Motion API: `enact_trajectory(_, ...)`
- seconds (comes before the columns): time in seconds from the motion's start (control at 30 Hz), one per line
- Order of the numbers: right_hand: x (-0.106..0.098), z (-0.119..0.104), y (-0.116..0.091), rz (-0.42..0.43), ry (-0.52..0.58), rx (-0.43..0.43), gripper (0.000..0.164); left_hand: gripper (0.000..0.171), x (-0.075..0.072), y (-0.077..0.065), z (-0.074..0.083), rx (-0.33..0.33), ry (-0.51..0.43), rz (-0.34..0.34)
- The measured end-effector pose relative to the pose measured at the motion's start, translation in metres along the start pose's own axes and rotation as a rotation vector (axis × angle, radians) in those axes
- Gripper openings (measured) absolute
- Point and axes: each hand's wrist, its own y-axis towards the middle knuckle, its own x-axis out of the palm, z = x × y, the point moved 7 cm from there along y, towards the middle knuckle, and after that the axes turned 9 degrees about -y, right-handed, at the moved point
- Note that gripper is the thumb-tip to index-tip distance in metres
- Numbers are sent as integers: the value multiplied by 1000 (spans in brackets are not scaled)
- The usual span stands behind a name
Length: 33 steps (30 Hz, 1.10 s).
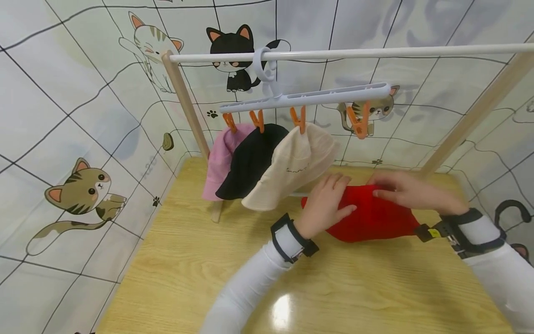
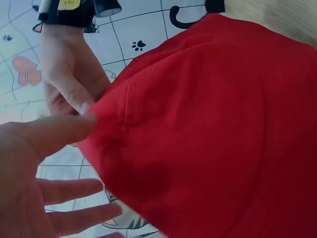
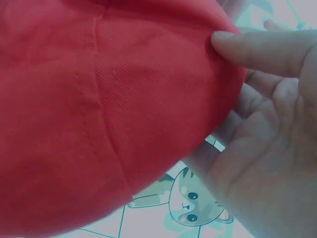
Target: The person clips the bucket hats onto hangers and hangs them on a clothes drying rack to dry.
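Observation:
A red bucket hat (image 1: 375, 218) is held up over the table, under the right end of the hanger. My right hand (image 1: 406, 188) pinches the top of the hat, thumb on the near side and fingers behind it, as the right wrist view shows. At the hat's left side is my left hand (image 1: 325, 204), fingers straight and spread, with the thumb at the cloth's edge in the left wrist view. An orange clip (image 1: 359, 121) with nothing in it hangs from the hanger (image 1: 333, 95) above the right hand.
Pink (image 1: 219, 157), black (image 1: 250, 162) and cream (image 1: 292, 167) bucket hats hang from orange clips at the left. The hanger hooks on a white rail (image 1: 354, 54) between wooden posts (image 1: 187, 104). Below is the wood-look table (image 1: 187, 260); cat-patterned walls stand around.

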Motion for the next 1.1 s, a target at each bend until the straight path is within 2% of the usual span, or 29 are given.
enact_trajectory(0.17, 4, -11, 2, -1, -16, -81, 19, 48, 7, 9, -6, -22, -151, -112)
enact_trajectory(0.33, 8, -23, 6, 15, -27, -202, 20, 33, 3, 11, -7, -4, -287, -205)
enact_trajectory(0.43, 9, -29, 9, 17, -16, -222, 19, 28, 0, 13, -6, 8, -325, -234)
enact_trajectory(0.57, 10, -33, 13, 46, -16, -177, 18, 20, -7, 16, -5, 37, -276, -224)
enact_trajectory(0.67, 3, -35, 16, 107, -20, -136, 18, 16, -15, 18, -7, 29, -251, -203)
enact_trajectory(0.87, -36, -45, 13, 236, -36, -90, 24, 15, -30, 18, -14, -15, -258, -172)
enact_trajectory(1.03, -64, -56, 11, 199, -9, -75, 29, 14, -41, 19, -16, -2, -215, -147)
enact_trajectory(1.1, -73, -57, 12, 166, 12, -31, 30, 17, -45, 21, -17, -6, -219, -138)
